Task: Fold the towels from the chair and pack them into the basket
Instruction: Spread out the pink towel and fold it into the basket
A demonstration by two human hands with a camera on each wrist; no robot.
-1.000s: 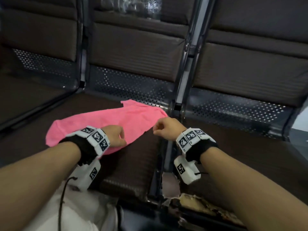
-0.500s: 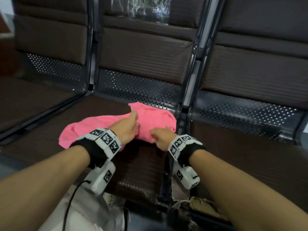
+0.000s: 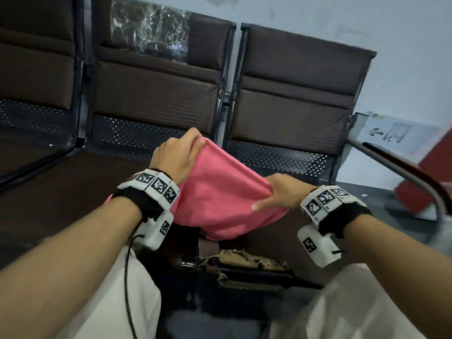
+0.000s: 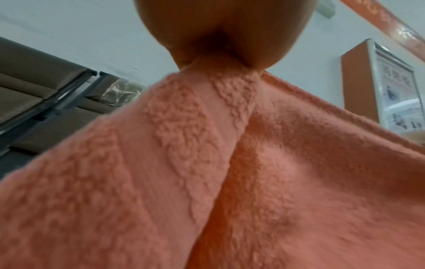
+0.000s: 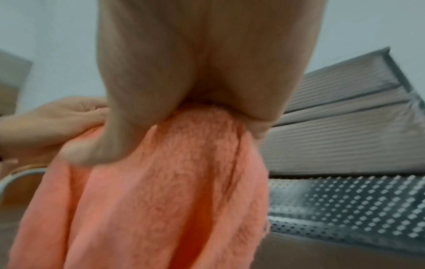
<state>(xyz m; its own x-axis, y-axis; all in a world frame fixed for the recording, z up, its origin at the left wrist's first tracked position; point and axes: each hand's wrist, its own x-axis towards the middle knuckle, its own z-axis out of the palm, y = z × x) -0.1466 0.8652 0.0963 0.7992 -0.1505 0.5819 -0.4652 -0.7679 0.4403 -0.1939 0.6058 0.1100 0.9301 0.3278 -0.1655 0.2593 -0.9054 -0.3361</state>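
Two pale trouser legs [image 3: 132,297] are filling the nearest ground, and just beyond them the torn front edge [image 3: 247,261] of a brown seat is showing under the raised towel, with nothing lying between the hands and the cloth. Both hands are gripping the pink towel [image 3: 220,199] above the seat: the left hand [image 3: 178,157] is pinching its far upper corner and the right hand [image 3: 281,193] is pinching the nearer right corner, so the folded top edge is running from upper left down to lower right while the rest is hanging toward the person. Behind it a row of brown padded chairs [image 3: 156,94] with perforated metal panels is standing against a pale wall [image 3: 367,25], one backrest partly covered in clear plastic wrap [image 3: 149,35], and a metal armrest [image 3: 401,172] is curving at far right.
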